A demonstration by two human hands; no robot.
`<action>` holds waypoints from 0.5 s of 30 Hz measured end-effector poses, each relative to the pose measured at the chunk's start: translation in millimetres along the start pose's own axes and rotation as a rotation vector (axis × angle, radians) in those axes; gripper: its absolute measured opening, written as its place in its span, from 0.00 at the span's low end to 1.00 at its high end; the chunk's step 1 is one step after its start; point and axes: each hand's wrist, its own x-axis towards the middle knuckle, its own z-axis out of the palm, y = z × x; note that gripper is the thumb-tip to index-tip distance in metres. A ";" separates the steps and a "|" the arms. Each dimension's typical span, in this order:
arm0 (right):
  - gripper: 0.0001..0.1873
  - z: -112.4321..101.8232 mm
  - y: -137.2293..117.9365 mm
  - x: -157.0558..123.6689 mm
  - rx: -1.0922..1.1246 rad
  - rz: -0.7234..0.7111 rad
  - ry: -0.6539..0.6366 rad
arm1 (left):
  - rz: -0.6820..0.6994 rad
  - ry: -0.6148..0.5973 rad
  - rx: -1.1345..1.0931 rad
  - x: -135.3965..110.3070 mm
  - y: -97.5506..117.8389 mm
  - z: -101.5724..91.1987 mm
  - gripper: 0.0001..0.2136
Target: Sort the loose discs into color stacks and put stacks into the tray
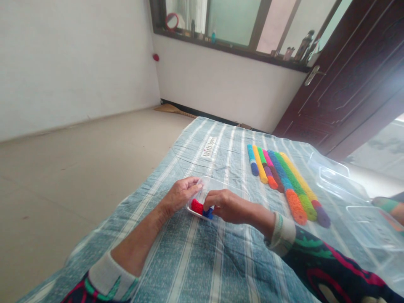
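Observation:
A shallow clear plastic box lies on the striped cloth in front of me. My left hand pinches its left rim between thumb and fingers. Inside, at the near left corner, sit a red textured piece and a blue piece. My right hand reaches in from the right, its closed fingers on the blue piece, partly covering it. Right of the box lie several long rows of coloured round textured pieces, side by side, in blue, yellow, green, pink and orange.
Blue and white striped cloth covers the table or bed. Clear plastic containers stand at the right, with part of a person beyond them. A dark red door rises behind; bottles and a mirror line the window sill.

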 end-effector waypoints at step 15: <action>0.19 10.1 3.1 -3.4 -0.039 0.107 0.090 | -0.015 0.027 0.010 -1.5 3.2 0.4 0.21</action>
